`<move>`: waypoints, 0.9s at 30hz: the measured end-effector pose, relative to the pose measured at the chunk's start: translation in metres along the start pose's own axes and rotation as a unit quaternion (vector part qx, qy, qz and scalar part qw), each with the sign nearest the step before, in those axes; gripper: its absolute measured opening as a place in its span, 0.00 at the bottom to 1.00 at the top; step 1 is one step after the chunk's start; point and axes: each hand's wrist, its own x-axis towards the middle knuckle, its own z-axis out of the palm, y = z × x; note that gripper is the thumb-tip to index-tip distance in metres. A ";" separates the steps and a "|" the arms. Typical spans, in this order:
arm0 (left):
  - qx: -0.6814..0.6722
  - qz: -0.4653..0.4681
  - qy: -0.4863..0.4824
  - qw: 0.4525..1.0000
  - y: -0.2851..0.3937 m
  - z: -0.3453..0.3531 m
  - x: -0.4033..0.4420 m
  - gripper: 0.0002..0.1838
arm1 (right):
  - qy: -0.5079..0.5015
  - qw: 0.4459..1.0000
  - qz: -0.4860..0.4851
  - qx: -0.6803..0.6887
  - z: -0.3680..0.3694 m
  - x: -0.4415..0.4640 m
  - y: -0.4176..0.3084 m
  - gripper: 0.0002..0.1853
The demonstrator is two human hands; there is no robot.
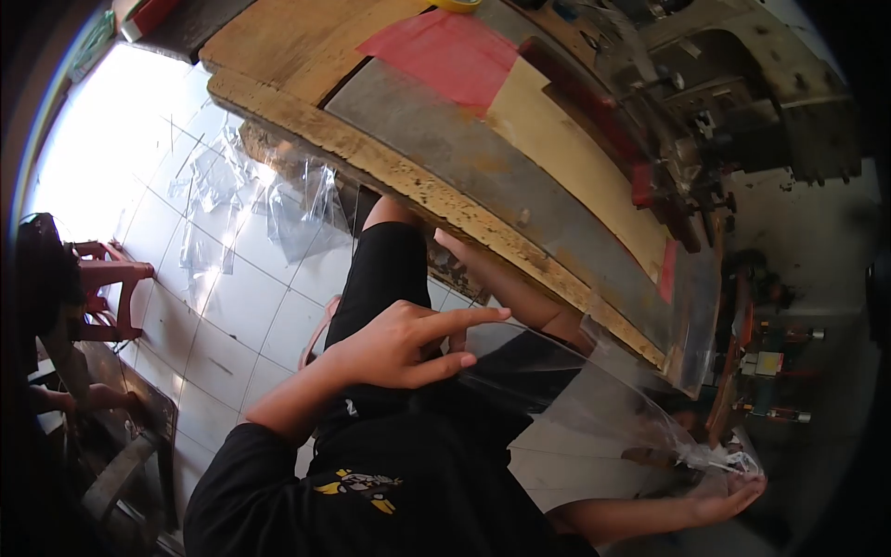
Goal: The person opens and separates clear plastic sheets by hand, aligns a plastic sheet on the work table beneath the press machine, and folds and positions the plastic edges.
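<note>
A clear plastic bag (608, 395) stretches across my lap, from my left hand toward the lower right. My left hand (408, 345) is at its near end, with the index finger stretched out and the thumb and middle finger close together at the plastic. Lower right, my right hand (729, 497) has the bag's bunched, whitish end (729, 459) at its fingers. That hand's grip is partly hidden by the crumpled plastic.
A worn wooden workbench (436, 209) edges my knees, bearing a grey metal plate (418, 111), red sheet (455, 56) and yellowish strip (566, 139). Machinery (687, 139) stands beyond. Clear plastic pieces (218, 195) lie on the tiled floor near a red stool (107, 288).
</note>
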 end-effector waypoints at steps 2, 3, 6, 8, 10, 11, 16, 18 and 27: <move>-0.044 -0.029 0.006 0.999 0.006 -0.008 -0.008 0.33 | -0.038 0.996 -0.029 0.072 0.001 0.005 -0.006 0.26; -0.078 -0.035 0.013 0.996 0.006 -0.011 -0.010 0.32 | -0.015 0.999 -0.043 0.024 0.008 0.004 -0.017 0.24; -0.131 0.012 0.011 0.991 -0.008 -0.021 -0.015 0.30 | -0.025 0.998 -0.065 0.007 0.028 -0.005 -0.045 0.23; -0.147 0.067 0.004 0.987 -0.025 -0.026 -0.013 0.29 | -0.017 0.997 -0.066 -0.030 0.024 0.008 -0.048 0.22; -0.142 0.117 0.020 0.983 -0.036 -0.034 -0.011 0.31 | -0.005 0.996 -0.059 -0.065 0.032 0.007 -0.055 0.22; -0.147 0.088 0.026 0.985 -0.033 -0.039 -0.010 0.31 | -0.014 0.996 -0.069 -0.053 0.035 0.005 -0.056 0.21; -0.127 0.037 -0.013 0.991 -0.021 -0.066 -0.007 0.31 | 0.037 0.992 -0.058 -0.110 0.069 -0.038 -0.085 0.19; -0.125 0.046 -0.036 0.990 -0.018 -0.069 -0.003 0.31 | -0.027 0.991 -0.080 -0.108 0.044 -0.033 -0.076 0.18; 0.094 0.002 0.115 0.989 0.012 -0.060 -0.010 0.10 | 0.005 0.988 -0.102 -0.119 0.019 -0.024 -0.056 0.19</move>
